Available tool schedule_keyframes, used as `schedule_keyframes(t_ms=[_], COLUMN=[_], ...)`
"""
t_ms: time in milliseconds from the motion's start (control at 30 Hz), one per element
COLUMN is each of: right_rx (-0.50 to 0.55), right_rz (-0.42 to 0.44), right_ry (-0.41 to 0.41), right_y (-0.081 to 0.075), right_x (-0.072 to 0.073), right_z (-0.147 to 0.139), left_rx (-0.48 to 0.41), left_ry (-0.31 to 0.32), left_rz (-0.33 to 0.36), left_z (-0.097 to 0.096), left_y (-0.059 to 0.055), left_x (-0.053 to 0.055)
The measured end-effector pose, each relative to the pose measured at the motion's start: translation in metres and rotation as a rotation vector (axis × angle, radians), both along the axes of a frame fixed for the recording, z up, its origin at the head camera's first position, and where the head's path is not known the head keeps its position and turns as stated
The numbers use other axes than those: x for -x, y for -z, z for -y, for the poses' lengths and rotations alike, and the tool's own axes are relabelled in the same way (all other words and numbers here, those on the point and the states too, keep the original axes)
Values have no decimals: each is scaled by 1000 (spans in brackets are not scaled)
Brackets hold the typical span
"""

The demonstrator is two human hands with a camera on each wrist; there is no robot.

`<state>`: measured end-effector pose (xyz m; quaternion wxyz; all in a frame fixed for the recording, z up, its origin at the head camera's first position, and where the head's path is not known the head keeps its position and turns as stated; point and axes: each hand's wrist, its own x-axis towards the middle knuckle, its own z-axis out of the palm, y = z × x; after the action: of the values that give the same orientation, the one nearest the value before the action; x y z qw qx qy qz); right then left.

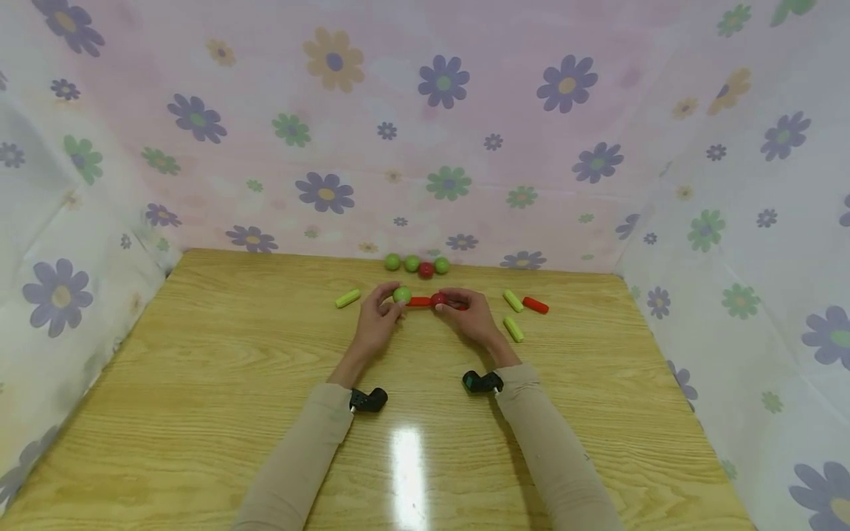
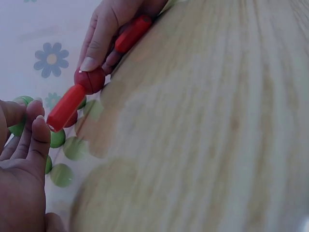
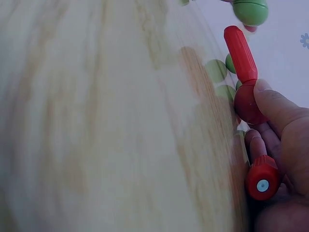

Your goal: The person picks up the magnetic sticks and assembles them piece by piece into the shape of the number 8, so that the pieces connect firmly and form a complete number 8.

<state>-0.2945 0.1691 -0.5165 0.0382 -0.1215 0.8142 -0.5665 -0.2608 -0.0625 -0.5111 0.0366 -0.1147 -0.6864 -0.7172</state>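
The person wears long beige sleeves, the left sleeve (image 1: 299,453) and the right sleeve (image 1: 554,450) both plain and lightly creased towards the cuff. At each wrist sits a compact black device, the left unit (image 1: 368,400) and right unit (image 1: 482,382) alike, round-ended, with a small whitish piece below.

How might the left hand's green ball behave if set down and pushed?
The green ball would likely roll readily, being round. It seems stiff: the left hand pinches it without visible denting. Its smooth surface might be slippery.
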Motion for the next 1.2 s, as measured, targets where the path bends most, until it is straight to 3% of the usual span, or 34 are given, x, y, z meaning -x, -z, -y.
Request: schedule_keyframes(t_ms=[400,733,1200], right_rx=[5,3,14], right_rz=[-5,-6,-10], right_ry=[-15,11,15], right_y=[-8,-2,-5], right_x=[-7,-3,-3], right_z=[2,-1,2], left_rx=[-31,47,67], left_ry=[11,-54,-60], left_rz=[50,60,174], left_z=[3,7,6], left_y=[10,9,0], left_x=[0,1,-3])
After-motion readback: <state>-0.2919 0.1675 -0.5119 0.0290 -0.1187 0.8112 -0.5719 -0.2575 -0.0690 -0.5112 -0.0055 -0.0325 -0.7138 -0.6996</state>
